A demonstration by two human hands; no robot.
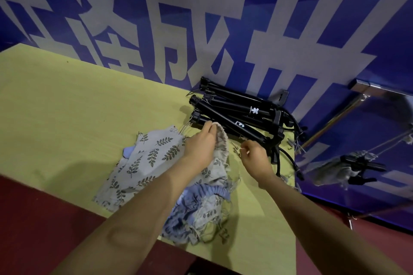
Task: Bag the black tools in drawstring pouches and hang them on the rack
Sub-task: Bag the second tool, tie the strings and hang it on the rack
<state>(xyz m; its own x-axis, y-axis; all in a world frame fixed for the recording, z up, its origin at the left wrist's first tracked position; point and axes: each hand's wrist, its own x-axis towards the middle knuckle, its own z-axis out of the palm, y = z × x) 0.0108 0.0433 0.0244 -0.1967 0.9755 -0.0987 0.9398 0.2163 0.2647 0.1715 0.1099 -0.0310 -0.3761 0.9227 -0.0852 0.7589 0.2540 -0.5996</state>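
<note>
head | my left hand [202, 143] pinches the leaf-print pouch [156, 158] at its gathered mouth | right hand [254, 158] pinches its drawstring | black tripods [241, 116] lie just beyond, long axes running left-right, nearest my left hand | rack [348, 109] far right

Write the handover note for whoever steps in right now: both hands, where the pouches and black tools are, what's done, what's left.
Left hand: pinching the gathered mouth of a leaf-print pouch, right at the end of the nearest black tool.
Right hand: pinching what looks like that pouch's drawstring.
Black tools: stacked on the yellow table against the blue wall, none on the table bagged yet.
Spare pouches: loose pile near the table's front edge.
Rack: to the right, with one bagged tool apparently hanging already.
Left: open this pouch, slide a tool in, cinch, hang; repeat for the stack.
</note>
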